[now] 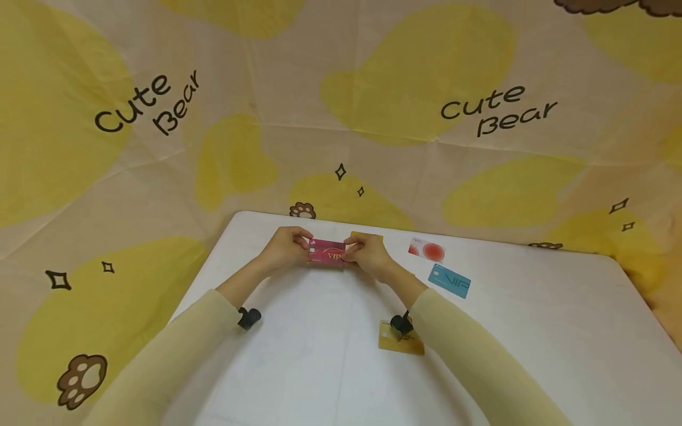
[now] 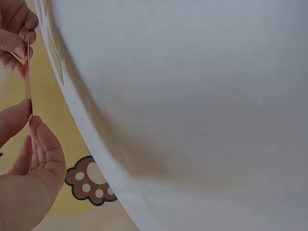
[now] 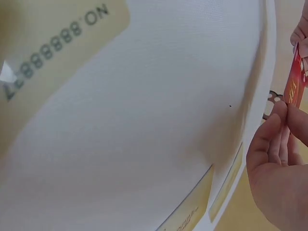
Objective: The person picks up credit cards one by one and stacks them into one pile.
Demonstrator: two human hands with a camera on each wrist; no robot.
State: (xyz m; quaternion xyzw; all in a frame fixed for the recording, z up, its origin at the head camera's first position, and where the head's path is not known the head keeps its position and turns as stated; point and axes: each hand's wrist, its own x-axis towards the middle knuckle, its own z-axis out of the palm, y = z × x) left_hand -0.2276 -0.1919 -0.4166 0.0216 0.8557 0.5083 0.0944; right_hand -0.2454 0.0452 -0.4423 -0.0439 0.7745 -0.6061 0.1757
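Observation:
Between my two hands a red VIP card (image 1: 326, 251) is held up above the far part of the white table (image 1: 298, 343), its printed face toward the head camera. My left hand (image 1: 285, 248) pinches the card's left end between thumb and fingers. At the opposite end my right hand (image 1: 373, 255) pinches it the same way. Seen from the left wrist, the card (image 2: 30, 82) is nearly edge-on. The right wrist view shows its red face (image 3: 293, 86) at a slant. Partly behind my right hand lies a gold card (image 1: 376, 238).
Right of my right hand lie a white card with red circles (image 1: 427, 249) and a blue VIP card (image 1: 450, 281). Another gold card (image 1: 401, 346) is under my right wrist, partly covered by the black wrist camera (image 1: 402, 324). A patterned cloth (image 1: 383, 118) hangs behind the table.

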